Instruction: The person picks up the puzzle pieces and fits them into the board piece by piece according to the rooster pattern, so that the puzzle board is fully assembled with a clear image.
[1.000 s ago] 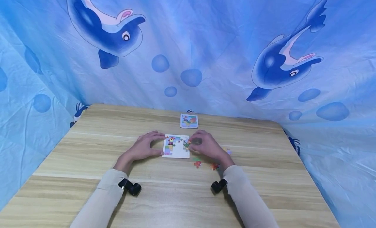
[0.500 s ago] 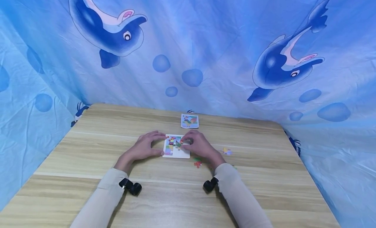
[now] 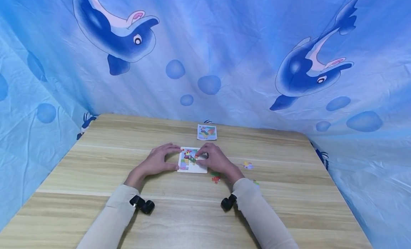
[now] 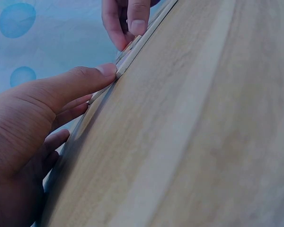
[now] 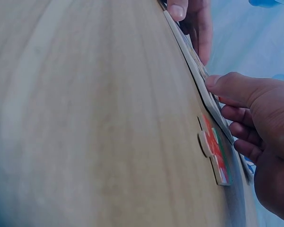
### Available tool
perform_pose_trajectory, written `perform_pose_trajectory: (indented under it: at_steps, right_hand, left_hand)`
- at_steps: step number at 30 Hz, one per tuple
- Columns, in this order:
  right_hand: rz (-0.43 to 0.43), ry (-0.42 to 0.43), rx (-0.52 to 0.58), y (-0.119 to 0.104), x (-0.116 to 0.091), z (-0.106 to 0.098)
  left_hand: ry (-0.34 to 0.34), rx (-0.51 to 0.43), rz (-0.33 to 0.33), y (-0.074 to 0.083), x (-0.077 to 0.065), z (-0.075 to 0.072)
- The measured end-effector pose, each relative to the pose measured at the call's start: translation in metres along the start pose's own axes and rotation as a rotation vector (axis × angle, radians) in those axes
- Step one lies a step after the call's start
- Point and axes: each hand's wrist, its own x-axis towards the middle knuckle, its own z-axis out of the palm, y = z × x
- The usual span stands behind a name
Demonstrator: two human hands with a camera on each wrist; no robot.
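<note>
A white puzzle board (image 3: 199, 168) lies on the table, its left part filled with pieces of a rooster picture. My left hand (image 3: 160, 159) holds the board by its left edge, thumb at the near corner and fingers at the far one. In the left wrist view the thumb (image 4: 87, 82) presses on the board's corner. Over the middle of the board my right hand (image 3: 216, 158) pinches a green puzzle piece (image 3: 192, 159) between thumb and fingers, close over the bare white part. The right wrist view shows the right thumb (image 5: 232, 87) low at the board, the piece mostly hidden.
A red and green puzzle piece (image 5: 213, 149) lies just off the board's near right corner. Farther right are a yellow and purple piece (image 3: 248, 165) and a green piece (image 3: 256, 182), partly behind the right sleeve. A rooster picture card (image 3: 207, 132) lies behind the board.
My right hand has moved left with the puzzle piece, from the board's right edge to its middle, uncovering the yellow and purple piece. The left hand stays at the board's left edge.
</note>
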Motion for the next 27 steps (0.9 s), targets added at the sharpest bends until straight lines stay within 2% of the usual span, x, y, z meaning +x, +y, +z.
perform_pose_trajectory:
  at_steps: [15,23,27]
  right_hand:
    - [-0.017,0.016,0.002,-0.0008,0.0009,0.002]
    - [0.017,-0.003,0.006,-0.0005,0.0018,0.0006]
    - [-0.015,0.008,0.009,-0.0013,0.0035,0.0011]
  left_hand:
    - [-0.001,-0.005,0.001,0.0011,-0.001,-0.0005]
    - [-0.001,-0.006,-0.001,0.0042,-0.0022,-0.0009]
    - [-0.002,-0.001,0.002,0.0037,-0.0014,-0.0007]
